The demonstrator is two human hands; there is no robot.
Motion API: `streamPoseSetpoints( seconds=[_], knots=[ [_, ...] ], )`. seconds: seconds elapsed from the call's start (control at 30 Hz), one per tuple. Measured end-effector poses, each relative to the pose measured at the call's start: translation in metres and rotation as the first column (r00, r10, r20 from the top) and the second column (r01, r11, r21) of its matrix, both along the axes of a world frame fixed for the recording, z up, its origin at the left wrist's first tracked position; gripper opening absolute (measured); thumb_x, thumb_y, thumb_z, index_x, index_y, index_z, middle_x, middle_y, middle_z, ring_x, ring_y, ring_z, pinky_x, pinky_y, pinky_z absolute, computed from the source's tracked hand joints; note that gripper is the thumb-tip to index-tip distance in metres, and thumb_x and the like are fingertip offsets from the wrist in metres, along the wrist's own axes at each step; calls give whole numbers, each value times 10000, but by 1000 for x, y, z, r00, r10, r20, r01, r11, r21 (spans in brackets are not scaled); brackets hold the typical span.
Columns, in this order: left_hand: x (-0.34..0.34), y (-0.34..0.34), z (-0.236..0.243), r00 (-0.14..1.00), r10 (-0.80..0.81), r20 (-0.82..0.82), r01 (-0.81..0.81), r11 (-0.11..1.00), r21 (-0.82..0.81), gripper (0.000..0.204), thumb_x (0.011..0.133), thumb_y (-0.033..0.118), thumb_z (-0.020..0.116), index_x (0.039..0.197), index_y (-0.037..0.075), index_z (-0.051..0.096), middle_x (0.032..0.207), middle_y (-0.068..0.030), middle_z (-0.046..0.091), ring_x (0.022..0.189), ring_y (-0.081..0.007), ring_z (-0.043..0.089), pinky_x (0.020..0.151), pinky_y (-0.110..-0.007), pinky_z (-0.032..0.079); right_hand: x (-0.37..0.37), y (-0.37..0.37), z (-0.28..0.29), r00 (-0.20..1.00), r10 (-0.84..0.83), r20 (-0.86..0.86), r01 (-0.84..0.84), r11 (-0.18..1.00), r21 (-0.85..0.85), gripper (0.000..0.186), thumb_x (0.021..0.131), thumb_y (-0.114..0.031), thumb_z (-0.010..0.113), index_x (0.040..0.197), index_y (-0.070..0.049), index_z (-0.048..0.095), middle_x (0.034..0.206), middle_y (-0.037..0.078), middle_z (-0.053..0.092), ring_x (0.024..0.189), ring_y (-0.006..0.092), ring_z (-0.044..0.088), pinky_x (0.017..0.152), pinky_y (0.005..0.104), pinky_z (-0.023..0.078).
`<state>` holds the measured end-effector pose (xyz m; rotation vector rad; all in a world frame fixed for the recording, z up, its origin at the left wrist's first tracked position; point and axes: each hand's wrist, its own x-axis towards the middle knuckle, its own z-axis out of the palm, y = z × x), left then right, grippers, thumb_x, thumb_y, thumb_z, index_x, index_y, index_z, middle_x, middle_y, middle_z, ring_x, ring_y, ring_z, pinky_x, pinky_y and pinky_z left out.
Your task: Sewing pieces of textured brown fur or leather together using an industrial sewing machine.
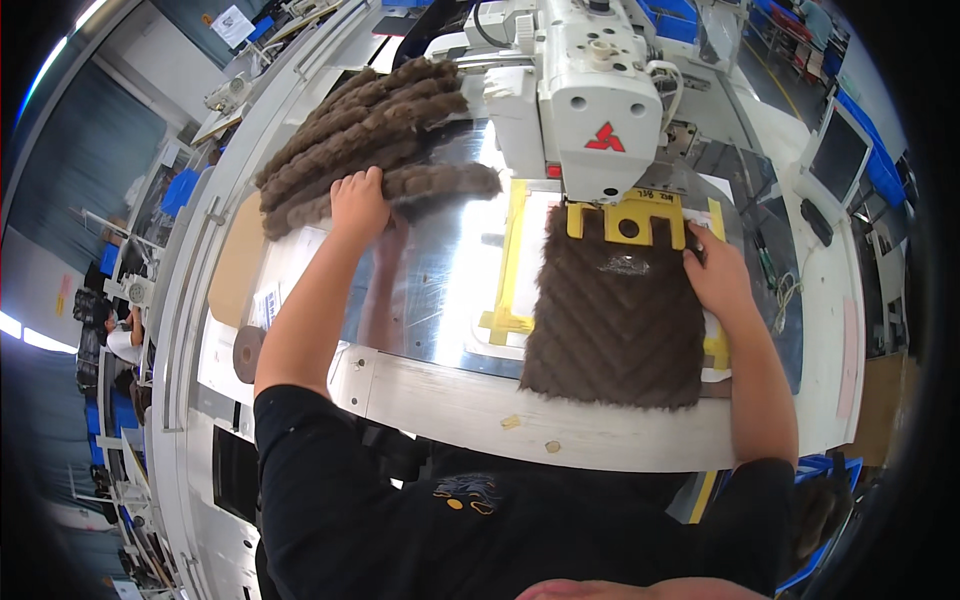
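My left hand (360, 207) is closed over the near end of a brown fur strip (440, 181), beside a pile of similar fur strips (370, 125). A brown fur panel (615, 330) with a chevron pattern lies under the head of a white sewing machine (605, 110). Across its far end sits a yellow notched plate (640, 218) with a round hole. My right hand (718, 275) rests at the panel's right edge, fingers apart, its fingertips close to the plate. The undersides of its fingers are hidden.
A shiny metal plate (430, 290) covers the table's middle, with a yellow-taped frame (510, 290) partly under the panel. A brown roll (248, 354) stands at the left edge. At the right are a screwdriver (766, 265), a coiled cord (787, 300) and a screen (840, 155).
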<state>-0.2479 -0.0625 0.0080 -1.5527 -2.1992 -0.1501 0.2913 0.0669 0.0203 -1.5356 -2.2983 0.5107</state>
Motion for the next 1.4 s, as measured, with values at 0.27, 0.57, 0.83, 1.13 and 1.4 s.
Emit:
streamPoseSetpoints(
  seconds=[0.27,0.57,0.83,1.13,1.4],
  knots=[
    [161,-80,94,983,-184,25,185,976,-110,153,804,100,654,929,67,571,830,-155,669,763,-382,682,668,-504,548,-20,-59,64,919,357,-165,-279,887,368,501,855,-165,751,1321,-22,638,1138,169,619,1041,375,618,920,459,501],
    [297,-34,102,776,-620,115,625,780,-15,217,742,93,712,905,85,570,795,-103,632,770,-309,678,670,-430,533,-61,-93,82,840,528,-124,-493,839,232,507,780,-46,705,1262,56,584,907,237,706,916,412,697,797,509,543],
    [257,-24,107,697,-609,378,608,782,137,380,721,83,805,1076,63,670,874,-123,679,782,-345,687,698,-433,549,29,-35,111,913,304,272,-344,932,115,254,727,-13,674,978,-16,636,914,214,695,970,444,664,817,521,532],
    [263,-17,91,138,-737,662,664,564,490,531,715,77,940,1192,19,715,1081,-107,746,920,-216,724,814,-313,570,-30,-61,94,780,620,-89,-625,778,-63,309,795,-171,795,998,-16,620,976,175,700,972,406,677,827,487,536],
    [253,-15,72,-259,-700,666,389,555,735,598,670,95,984,1202,-31,744,1146,-135,741,1059,-196,689,937,-314,527,-37,-73,87,855,518,9,-479,784,394,382,671,-96,826,967,-60,588,907,96,607,849,317,664,707,422,524]
  ],
)
